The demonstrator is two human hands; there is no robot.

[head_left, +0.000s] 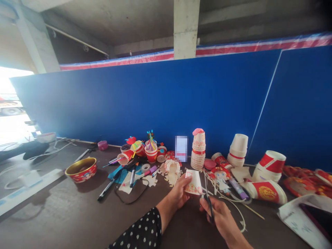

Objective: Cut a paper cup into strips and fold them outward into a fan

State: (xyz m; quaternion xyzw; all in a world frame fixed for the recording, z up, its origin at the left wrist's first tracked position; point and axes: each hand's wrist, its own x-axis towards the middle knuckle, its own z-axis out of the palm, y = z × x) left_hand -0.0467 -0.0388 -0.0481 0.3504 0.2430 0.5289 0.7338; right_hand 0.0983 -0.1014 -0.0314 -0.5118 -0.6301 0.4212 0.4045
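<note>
My left hand (178, 193) is closed on a white piece of a paper cup (194, 182) with a red and gold print along its lower part, held just above the table. In my right hand (219, 212) is a pair of scissors (209, 205) with dark handles, its blades pointing up and away beside the cup's right edge. Whether the blades touch the paper I cannot tell. Beyond my left hand stands a cut paper cup (172, 167) with ragged strips around it. A tall stack of paper cups (198, 152) rises behind the held piece.
At left lie a red and gold bowl (81, 170) and a white power strip (31, 190). Decorated cups (151, 152), markers (107, 188) and paper scraps crowd the middle. More cup stacks (269, 166), thin white strips and a dark phone (317, 218) lie right. A blue partition (145, 100) closes the back.
</note>
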